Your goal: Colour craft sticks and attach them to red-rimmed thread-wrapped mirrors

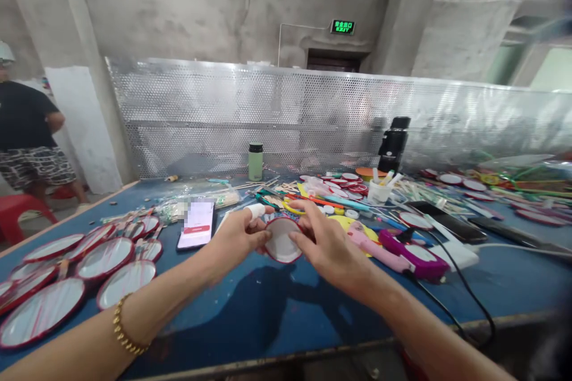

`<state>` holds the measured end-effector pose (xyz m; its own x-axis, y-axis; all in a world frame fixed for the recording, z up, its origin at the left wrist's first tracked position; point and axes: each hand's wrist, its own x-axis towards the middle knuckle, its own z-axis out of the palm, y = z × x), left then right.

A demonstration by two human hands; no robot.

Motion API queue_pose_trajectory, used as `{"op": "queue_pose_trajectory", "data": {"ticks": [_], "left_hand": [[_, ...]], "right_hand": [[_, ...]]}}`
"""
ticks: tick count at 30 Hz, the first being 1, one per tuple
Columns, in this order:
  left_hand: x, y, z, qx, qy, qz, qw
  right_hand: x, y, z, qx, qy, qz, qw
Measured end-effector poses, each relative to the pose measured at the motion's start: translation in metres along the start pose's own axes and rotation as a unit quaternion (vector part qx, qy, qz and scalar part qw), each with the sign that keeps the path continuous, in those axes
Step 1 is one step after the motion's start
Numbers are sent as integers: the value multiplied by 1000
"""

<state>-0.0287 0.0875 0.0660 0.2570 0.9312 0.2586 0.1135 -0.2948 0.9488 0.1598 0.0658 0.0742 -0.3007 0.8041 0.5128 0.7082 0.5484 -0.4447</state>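
Observation:
Both of my hands hold one small round white disc with a red rim (281,240) just above the blue table (268,309). My left hand (239,237) grips its left edge, with a white wrap on the forefinger. My right hand (319,242) pinches its right edge, fingers curled over the rim. A gold bracelet (125,333) sits on my left wrist. Several larger red-rimmed discs (105,258) lie in rows at the left of the table.
A phone (196,224) lies left of my hands. A pink and purple glue gun (402,253) with a black cable lies to the right. A green flask (255,162), a white cup (379,190), sticks and small discs crowd the back. A person in a black shirt (24,125) stands at far left.

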Motion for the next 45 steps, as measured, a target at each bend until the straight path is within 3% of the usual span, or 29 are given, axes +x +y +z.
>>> {"op": "queue_pose_trajectory", "data": {"ticks": [2, 4, 6, 8, 14, 24, 29, 33, 38, 45], "left_hand": [[5, 1, -10, 14, 15, 10, 1000], [8, -2, -19, 35, 52, 25, 998], [10, -9, -27, 55, 94, 33, 994], [11, -17, -33, 74, 119, 28, 990], [16, -34, -35, 122, 142, 4, 982], [16, -35, -32, 134, 143, 8, 981], [14, -36, -31, 94, 131, 7, 987], [12, -38, -27, 36, 104, -2, 994], [7, -35, -19, -33, 61, -2, 998], [3, -21, -25, -141, 33, 15, 989]], "right_hand": [[20, -1, -12, -39, -59, -14, 997], [43, 0, -19, -173, -55, -1, 983], [62, 3, -18, -233, -54, 17, 971], [74, 8, -10, -280, -96, 35, 955], [77, 31, 26, -368, -215, 47, 903], [81, 38, 38, -397, -244, 38, 884], [80, 34, 40, -356, -230, 43, 905], [77, 26, 23, -271, -158, 39, 949], [65, 19, 5, -84, -63, 36, 994], [51, 26, 21, 144, -15, 42, 988]]}}
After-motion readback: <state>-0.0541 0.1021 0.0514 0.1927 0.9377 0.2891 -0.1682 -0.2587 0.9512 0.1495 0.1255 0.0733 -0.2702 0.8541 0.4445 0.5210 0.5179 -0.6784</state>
